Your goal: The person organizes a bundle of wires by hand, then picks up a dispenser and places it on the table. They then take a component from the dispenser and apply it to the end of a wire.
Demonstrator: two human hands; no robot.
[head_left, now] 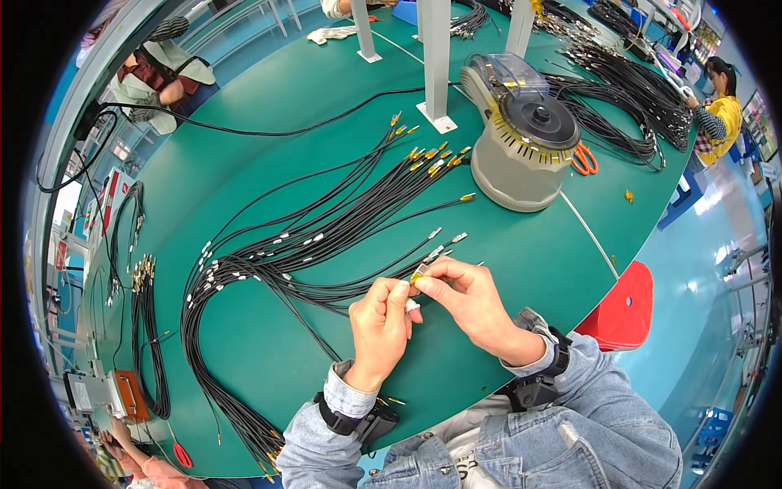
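Above the near part of the green table, my left hand (381, 324) and my right hand (472, 306) meet, each closed in a pinch. Between their fingertips is a cable end (421, 270) with a small metal connector and a bit of yellow tape. The left fingers grip the black cable side, while the right thumb and forefinger press on the yellow tape. Just beyond my hands lies a big bundle of black cables (236, 273). Several of its far ends carry yellow tape (436, 159); some nearer ends show bare metal connectors (459, 237).
A round tape dispenser (521, 155) stands beyond my hands, by a white post (436, 73). Orange-handled scissors (584, 160) lie beside it. More cable bundles rest at the far right (635, 90) and left (147, 350). A red stool (623, 310) stands off the right edge. Other people sit around.
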